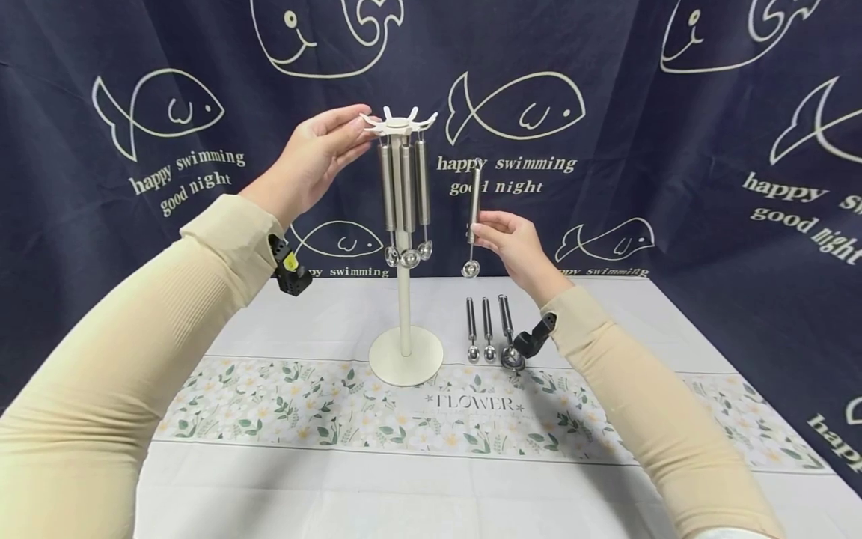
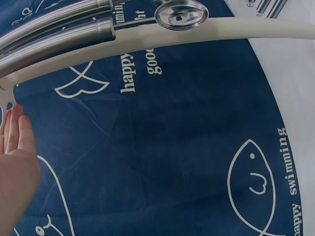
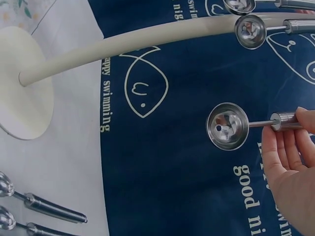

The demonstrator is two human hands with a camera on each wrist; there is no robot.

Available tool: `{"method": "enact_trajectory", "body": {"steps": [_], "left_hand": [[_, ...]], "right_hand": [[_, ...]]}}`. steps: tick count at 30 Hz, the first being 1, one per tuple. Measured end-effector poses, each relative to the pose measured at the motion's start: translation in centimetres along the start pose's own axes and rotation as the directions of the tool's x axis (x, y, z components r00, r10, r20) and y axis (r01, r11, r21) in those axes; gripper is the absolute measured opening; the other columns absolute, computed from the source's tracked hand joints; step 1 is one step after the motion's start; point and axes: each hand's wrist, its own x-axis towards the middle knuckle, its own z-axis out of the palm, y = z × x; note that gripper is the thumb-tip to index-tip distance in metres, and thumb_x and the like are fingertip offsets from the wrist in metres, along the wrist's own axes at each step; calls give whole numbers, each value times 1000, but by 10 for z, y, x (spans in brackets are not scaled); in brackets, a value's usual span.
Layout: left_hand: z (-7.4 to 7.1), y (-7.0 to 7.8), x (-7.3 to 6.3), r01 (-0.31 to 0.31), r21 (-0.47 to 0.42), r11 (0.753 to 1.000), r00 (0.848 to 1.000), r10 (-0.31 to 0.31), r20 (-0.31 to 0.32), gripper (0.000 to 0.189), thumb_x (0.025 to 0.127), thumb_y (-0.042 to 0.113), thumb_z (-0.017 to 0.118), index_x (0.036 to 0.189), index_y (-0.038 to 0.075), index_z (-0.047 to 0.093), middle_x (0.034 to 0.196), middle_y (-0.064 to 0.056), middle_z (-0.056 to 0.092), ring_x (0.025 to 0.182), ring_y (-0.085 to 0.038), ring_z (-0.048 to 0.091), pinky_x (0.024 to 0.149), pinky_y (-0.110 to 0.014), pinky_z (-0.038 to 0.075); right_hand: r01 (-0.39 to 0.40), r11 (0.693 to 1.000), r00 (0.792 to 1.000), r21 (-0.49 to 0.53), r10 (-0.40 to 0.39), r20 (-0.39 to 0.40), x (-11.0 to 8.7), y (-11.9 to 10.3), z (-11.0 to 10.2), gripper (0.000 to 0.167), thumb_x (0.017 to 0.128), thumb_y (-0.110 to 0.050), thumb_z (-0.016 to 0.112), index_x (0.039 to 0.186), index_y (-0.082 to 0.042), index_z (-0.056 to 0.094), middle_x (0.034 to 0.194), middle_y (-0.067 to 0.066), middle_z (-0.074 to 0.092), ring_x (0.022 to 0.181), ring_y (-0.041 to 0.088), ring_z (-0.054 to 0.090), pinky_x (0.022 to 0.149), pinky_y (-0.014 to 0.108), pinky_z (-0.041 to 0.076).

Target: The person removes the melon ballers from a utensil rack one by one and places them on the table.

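Observation:
My left hand (image 1: 311, 156) is up at the white hanging rack (image 1: 404, 296), its fingertips pinching one of the curved hooks (image 1: 426, 122) on the left of the top. Three steel melon ballers (image 1: 407, 187) hang from the hooks, bowls down. To the right of the rack, my right hand (image 1: 515, 243) pinches another melon baller (image 1: 475, 196) low on its handle, raised above the table. In the right wrist view its round bowl (image 3: 227, 126) shows a small hole, with thumb and fingers (image 3: 279, 152) on the handle.
Three more melon ballers (image 1: 488, 329) lie side by side on the white tablecloth (image 1: 303, 486), right of the rack's round base (image 1: 406, 367). A floral band (image 1: 283, 404) crosses the cloth. Behind hangs a dark blue curtain (image 1: 417, 45) with fish drawings.

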Motion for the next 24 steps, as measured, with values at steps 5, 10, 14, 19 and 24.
{"method": "enact_trajectory", "body": {"steps": [5, 10, 14, 19, 24], "left_hand": [[0, 0, -1, -5, -27, 1000, 1000, 5, -4, 49, 97, 5, 57, 143, -2, 41, 146, -19, 45, 131, -21, 50, 110, -23, 42], [0, -1, -2, -17, -45, 999, 1000, 16, -25, 48, 95, 3, 59, 140, -4, 44, 130, -14, 58, 124, -21, 55, 108, -23, 44], [2, -3, -2, -31, -54, 998, 999, 29, -36, 47, 94, 3, 60, 138, -4, 44, 117, -9, 63, 121, -22, 58, 107, -23, 45], [3, -4, -2, -48, -51, 998, 998, 46, -41, 46, 94, 4, 60, 138, -4, 45, 121, -11, 61, 122, -23, 57, 107, -23, 45], [2, -6, -2, -62, -34, 997, 997, 61, -44, 46, 95, 4, 59, 138, -5, 44, 122, -12, 61, 124, -23, 56, 107, -24, 45]], "right_hand": [[2, 1000, 1000, 12, -2, -1, -1, 2, -4, 23, 92, 6, 59, 114, 9, 55, 84, -3, 68, 82, 8, 68, 86, 24, 58], [1, 1000, 1000, 28, -1, -12, -2, 5, -6, 19, 91, 7, 60, 109, 6, 57, 82, -3, 68, 80, 9, 68, 82, 23, 59], [-10, 1000, 1000, 11, 10, -24, -3, 8, -9, 21, 90, 6, 61, 110, 7, 56, 82, -4, 69, 79, 9, 69, 81, 22, 59], [-24, 1000, 999, -18, 23, -36, -3, 12, -14, 23, 90, 4, 63, 111, 7, 57, 83, -5, 68, 79, 9, 69, 82, 21, 59], [-30, 999, 999, -15, 29, -41, -3, 16, -18, 21, 90, 5, 63, 110, 7, 57, 81, -5, 69, 78, 9, 69, 80, 20, 59]]}}
